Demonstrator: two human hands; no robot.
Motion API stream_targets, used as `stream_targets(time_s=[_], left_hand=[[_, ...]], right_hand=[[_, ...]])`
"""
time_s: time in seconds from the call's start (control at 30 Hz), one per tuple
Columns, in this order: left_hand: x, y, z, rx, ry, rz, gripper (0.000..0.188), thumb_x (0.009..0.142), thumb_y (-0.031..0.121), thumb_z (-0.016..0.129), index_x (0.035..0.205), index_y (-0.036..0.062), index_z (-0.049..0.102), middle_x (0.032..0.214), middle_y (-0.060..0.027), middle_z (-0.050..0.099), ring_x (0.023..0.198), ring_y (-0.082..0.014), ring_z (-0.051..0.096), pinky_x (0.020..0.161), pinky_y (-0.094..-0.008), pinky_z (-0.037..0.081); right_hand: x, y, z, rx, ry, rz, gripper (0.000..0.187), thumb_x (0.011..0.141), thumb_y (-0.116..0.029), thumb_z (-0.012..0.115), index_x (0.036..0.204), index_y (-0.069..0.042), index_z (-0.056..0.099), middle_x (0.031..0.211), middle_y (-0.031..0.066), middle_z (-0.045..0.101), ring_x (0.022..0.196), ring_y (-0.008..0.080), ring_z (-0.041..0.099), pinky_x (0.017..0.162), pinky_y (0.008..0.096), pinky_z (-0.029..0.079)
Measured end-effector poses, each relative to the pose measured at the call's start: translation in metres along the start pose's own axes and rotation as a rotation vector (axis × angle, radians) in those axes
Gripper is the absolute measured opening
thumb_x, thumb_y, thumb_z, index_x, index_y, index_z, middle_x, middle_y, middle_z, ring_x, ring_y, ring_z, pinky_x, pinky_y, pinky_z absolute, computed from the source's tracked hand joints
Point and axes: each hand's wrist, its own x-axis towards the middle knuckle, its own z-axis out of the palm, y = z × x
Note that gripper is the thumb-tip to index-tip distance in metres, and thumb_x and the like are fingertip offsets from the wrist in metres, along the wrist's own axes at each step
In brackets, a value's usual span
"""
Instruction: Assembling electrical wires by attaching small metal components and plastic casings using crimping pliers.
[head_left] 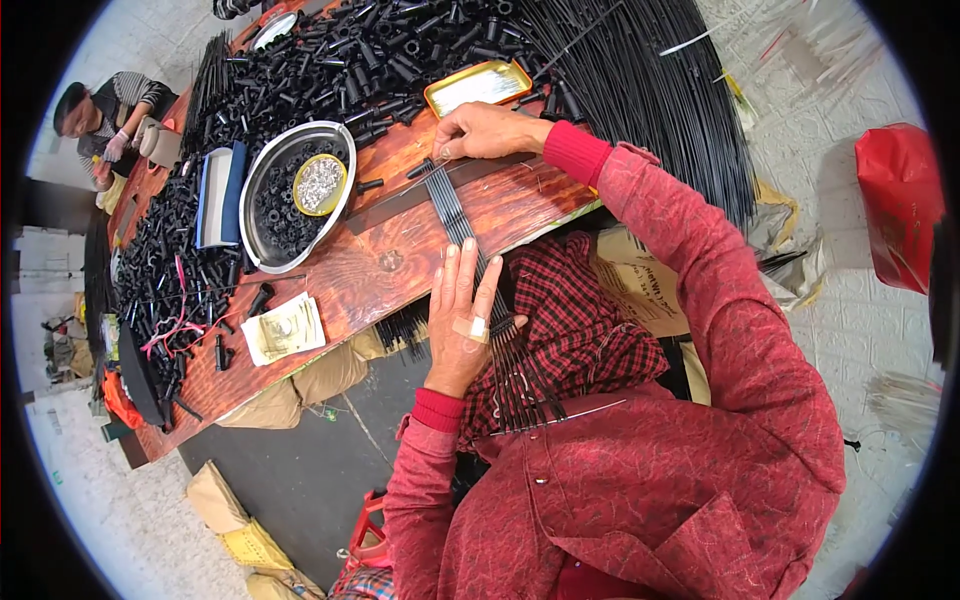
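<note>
A row of thin black rods (pixel 447 203) lies side by side across the table's near edge, the lower ends hanging over my lap. My left hand (pixel 463 318), with a plaster on its back, rests flat over the rods, fingers stretched out. At their far ends my right hand (pixel 490 131) has thumb and fingers pinched together; what they hold is too small to make out. A short black piece (pixel 420 169) and a thin wire-like line lie close to those fingertips. The lower parts of the rods (pixel 520 385) fan out over checked cloth.
Black tubular parts (pixel 370 75) are heaped across the reddish wooden table (pixel 390 262). An oval metal tray (pixel 247 222) holds black rings and a yellow dish (pixel 340 190) of small silvery pieces. A yellow-rimmed tin (pixel 527 84) and long black rods (pixel 660 110) lie beyond. Another person (pixel 125 110) sits far left.
</note>
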Motion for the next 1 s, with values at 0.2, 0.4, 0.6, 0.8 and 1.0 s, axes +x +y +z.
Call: stream_targets(time_s=[0.2, 0.4, 0.6, 0.8, 1.0], left_hand=[[-0.001, 0.003, -0.003, -0.036, 0.007, -0.016, 0.083, 0.078, 0.049, 0.074, 0.148, 0.0143, 0.046, 0.159, -0.0188, 0.031, 0.147, -0.0405, 0.028, 0.115, -0.054, 0.029], [0.002, 0.003, -0.004, -0.057, 0.015, -0.008, 0.083, 0.078, 0.049, 0.074, 0.148, 0.0142, 0.045, 0.16, -0.0185, 0.03, 0.147, -0.0402, 0.028, 0.115, -0.054, 0.029], [0.001, 0.004, -0.004, -0.029, 0.022, -0.026, 0.075, 0.081, 0.046, 0.072, 0.146, 0.0165, 0.049, 0.159, -0.0145, 0.033, 0.145, -0.0393, 0.032, 0.114, -0.0504, 0.031], [0.002, 0.004, -0.005, -0.078, 0.042, -0.03, 0.075, 0.082, 0.047, 0.072, 0.147, 0.0168, 0.049, 0.159, -0.0146, 0.034, 0.145, -0.0397, 0.032, 0.114, -0.0506, 0.03], [0.001, 0.004, -0.003, -0.05, 0.017, -0.018, 0.083, 0.078, 0.049, 0.074, 0.148, 0.014, 0.046, 0.159, -0.018, 0.031, 0.147, -0.0395, 0.028, 0.116, -0.0528, 0.028]], right_hand=[[-0.001, -0.003, 0.005, -0.066, 0.057, -0.013, 0.02, 0.087, -0.02, 0.069, 0.1, -0.006, 0.076, 0.096, 0.0078, 0.076, 0.089, 0.0182, 0.07, 0.082, 0.0322, 0.052], [-0.001, -0.004, 0.003, -0.137, 0.051, -0.053, 0.02, 0.088, -0.024, 0.069, 0.1, -0.01, 0.076, 0.094, 0.0071, 0.075, 0.087, 0.0203, 0.07, 0.08, 0.0347, 0.052], [-0.002, -0.003, 0.007, -0.149, 0.082, -0.06, 0.021, 0.089, -0.024, 0.068, 0.102, -0.01, 0.076, 0.093, 0.008, 0.075, 0.088, 0.0226, 0.07, 0.08, 0.036, 0.052], [-0.002, 0.001, 0.012, -0.136, 0.128, -0.096, 0.021, 0.09, -0.022, 0.065, 0.101, -0.008, 0.076, 0.095, 0.0097, 0.075, 0.088, 0.0242, 0.07, 0.081, 0.0368, 0.052], [-0.005, 0.004, 0.01, -0.079, 0.112, -0.082, 0.019, 0.089, -0.019, 0.065, 0.1, -0.008, 0.076, 0.094, 0.0092, 0.075, 0.088, 0.0229, 0.07, 0.08, 0.0363, 0.052]])
